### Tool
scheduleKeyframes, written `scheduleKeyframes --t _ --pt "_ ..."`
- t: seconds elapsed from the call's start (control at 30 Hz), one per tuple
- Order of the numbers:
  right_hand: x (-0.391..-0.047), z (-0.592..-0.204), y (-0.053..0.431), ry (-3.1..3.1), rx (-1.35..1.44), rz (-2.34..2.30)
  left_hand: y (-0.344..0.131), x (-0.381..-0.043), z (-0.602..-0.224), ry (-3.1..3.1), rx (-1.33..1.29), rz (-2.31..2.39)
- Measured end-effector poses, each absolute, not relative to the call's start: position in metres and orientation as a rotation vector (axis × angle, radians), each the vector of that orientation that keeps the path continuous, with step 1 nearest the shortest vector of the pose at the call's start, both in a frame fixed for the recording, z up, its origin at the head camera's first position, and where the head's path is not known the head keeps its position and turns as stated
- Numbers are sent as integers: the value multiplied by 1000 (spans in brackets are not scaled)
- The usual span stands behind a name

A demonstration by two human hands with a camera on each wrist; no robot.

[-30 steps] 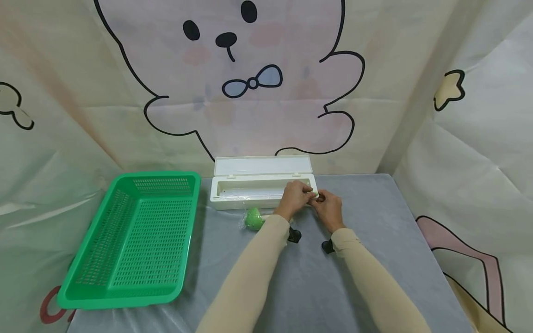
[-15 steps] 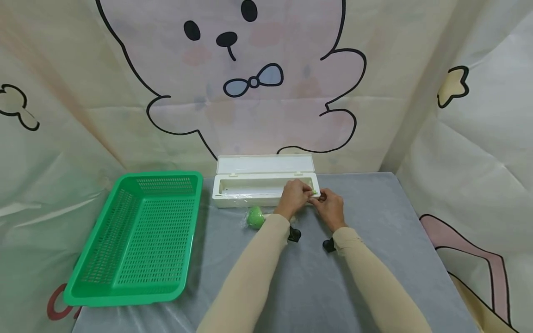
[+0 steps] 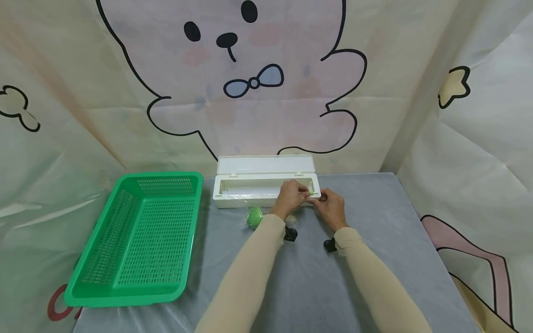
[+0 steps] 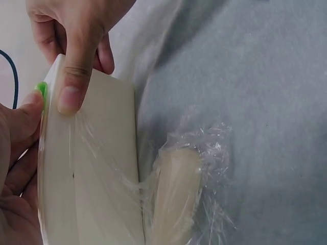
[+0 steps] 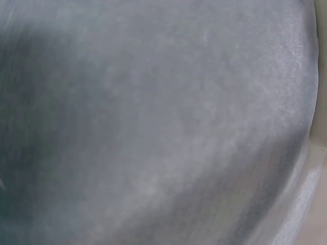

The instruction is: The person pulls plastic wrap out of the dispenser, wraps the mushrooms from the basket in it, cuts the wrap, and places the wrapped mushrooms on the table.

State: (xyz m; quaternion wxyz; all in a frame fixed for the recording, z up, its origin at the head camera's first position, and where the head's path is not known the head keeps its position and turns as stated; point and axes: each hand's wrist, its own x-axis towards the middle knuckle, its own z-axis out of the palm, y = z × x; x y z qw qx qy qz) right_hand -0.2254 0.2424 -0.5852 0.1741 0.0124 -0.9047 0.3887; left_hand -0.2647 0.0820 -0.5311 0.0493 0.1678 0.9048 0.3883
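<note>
A long white cling film dispenser (image 3: 237,202) lies with its lid raised at the back of the table. My left hand (image 3: 288,198) pinches a small green slide cutter (image 4: 43,91) at the dispenser's right end. There my right hand (image 3: 331,210) grips the corner, its thumb (image 4: 70,97) pressing on the film and its other fingers round the end. Clear film (image 4: 99,148) runs down the dispenser's front to a film-wrapped thing with a round green head (image 3: 255,217) and a beige handle (image 4: 176,189). My left arm hides part of this thing in the head view.
A green plastic basket (image 3: 181,259) with slotted walls stands at the left of the table. Grey cloth (image 3: 308,286) covers the tabletop, and a printed curtain (image 3: 374,129) hangs behind and at the sides. The right wrist view shows mostly grey cloth, with the dispenser's edge at the right.
My left hand has shifted slightly left along the dispenser's front edge, with the green slide cutter now showing at its fingertips. My right hand keeps its grip on the corner.
</note>
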Motion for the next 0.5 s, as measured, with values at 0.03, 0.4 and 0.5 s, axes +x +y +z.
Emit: scheduleKeyframes --t 0.03,0.4,0.5 --pt "-225 -585 243 -2567 32 1106 81 -264 -531 2759 515 1179" --pt "-226 -584 243 -2564 43 1112 76 -262 -528 2798 541 1122" --pt "-226 -583 244 -2571 41 1123 77 -262 -528 2797 541 1127"
